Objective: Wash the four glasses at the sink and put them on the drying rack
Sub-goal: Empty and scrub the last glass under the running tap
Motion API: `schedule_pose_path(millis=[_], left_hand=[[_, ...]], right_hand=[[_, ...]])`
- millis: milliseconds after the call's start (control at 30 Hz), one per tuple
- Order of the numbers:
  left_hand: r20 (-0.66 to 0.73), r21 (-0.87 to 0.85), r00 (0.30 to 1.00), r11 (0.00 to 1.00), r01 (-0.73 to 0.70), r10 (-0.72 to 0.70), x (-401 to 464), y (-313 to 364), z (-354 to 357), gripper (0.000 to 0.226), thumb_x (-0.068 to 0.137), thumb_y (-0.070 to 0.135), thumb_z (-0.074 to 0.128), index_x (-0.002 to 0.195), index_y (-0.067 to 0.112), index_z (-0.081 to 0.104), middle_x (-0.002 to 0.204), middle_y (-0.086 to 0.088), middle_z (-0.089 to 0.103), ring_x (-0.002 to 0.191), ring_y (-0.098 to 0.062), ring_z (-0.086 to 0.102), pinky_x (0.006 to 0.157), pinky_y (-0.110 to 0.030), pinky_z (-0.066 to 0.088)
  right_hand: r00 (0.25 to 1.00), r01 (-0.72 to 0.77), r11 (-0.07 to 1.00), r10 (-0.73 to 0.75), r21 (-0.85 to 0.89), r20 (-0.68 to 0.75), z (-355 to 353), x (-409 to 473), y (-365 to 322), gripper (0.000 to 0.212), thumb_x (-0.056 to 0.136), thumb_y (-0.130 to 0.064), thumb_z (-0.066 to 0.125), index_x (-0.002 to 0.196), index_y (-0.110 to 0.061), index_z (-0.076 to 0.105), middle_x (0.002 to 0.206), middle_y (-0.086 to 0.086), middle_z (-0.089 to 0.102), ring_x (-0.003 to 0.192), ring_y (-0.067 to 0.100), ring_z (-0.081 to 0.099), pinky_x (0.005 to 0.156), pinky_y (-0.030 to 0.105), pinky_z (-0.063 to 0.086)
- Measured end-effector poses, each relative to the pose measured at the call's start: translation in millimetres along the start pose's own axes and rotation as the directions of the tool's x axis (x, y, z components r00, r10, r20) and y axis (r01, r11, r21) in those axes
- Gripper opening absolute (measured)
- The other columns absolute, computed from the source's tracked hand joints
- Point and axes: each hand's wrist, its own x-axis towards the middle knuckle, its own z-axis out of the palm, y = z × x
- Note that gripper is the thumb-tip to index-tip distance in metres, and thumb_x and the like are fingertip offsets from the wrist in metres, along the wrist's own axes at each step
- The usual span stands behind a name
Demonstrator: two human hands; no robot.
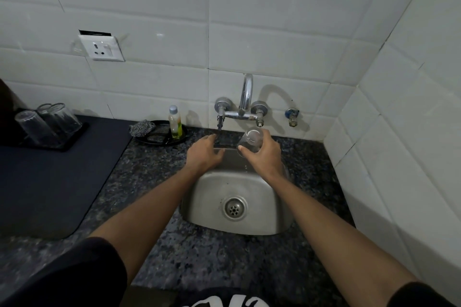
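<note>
My right hand [264, 154] grips a clear glass [252, 139] under the tap spout, tilted with its mouth toward the wall, above the back of the steel sink [264, 212]. A few drops fall below it. My left hand [203, 153] hovers at the sink's back left edge with fingers loosely extended toward the left tap handle [220, 119], holding nothing. Three clear glasses [47, 121] stand upside down on the black drying tray [74, 139] at the far left.
A chrome wall tap [245, 97] rises behind the sink. A soap bottle [174, 122] and a steel scrubber [141, 128] sit on a black dish left of the tap. A dark mat [50, 182] covers the left counter. The tiled wall closes in on the right.
</note>
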Motion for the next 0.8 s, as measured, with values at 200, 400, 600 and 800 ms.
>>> schedule_pose_path(millis=[200,400,600,800], left_hand=[[0.020,0.004,1.000,1.000,0.018,-0.018,-7,5,7,0.071,0.093,0.045,0.064,0.152,0.012,0.045,0.148,-0.012,0.055,0.136,-0.030,0.052,0.106,-0.045,0.046],[0.012,-0.011,0.999,0.999,0.035,-0.034,-15,4,7,0.071,0.091,0.047,0.065,0.151,0.013,0.046,0.146,-0.011,0.057,0.133,-0.029,0.055,0.106,-0.045,0.048],[-0.030,-0.028,0.997,0.997,0.067,-0.068,-32,-10,0,0.068,0.090,0.048,0.065,0.148,0.015,0.050,0.144,-0.009,0.059,0.129,-0.027,0.058,0.104,-0.043,0.051],[-0.091,-0.032,0.977,0.981,0.193,-0.195,-52,-51,-26,0.067,0.090,0.048,0.063,0.148,0.016,0.049,0.144,-0.006,0.060,0.130,-0.027,0.058,0.101,-0.041,0.049]], right_hand=[[1.000,-0.010,0.999,0.010,-0.031,0.008,-1,-7,2,0.066,0.069,-0.054,0.087,0.124,-0.029,0.059,0.106,-0.008,0.073,0.096,0.014,0.070,0.083,0.038,0.060],[0.999,-0.016,0.998,0.018,-0.069,0.031,-2,-13,6,0.066,0.070,-0.056,0.086,0.123,-0.027,0.060,0.107,-0.007,0.073,0.096,0.016,0.070,0.079,0.036,0.059],[0.998,-0.054,0.998,0.054,0.020,0.035,8,-17,5,0.057,0.069,-0.043,0.093,0.113,-0.023,0.062,0.103,-0.005,0.073,0.093,0.014,0.069,0.078,0.027,0.054],[0.977,0.065,0.982,-0.099,0.177,0.188,43,-16,-27,0.053,0.069,-0.034,0.097,0.108,-0.027,0.063,0.096,-0.017,0.067,0.086,-0.009,0.063,0.074,0.004,0.044]])
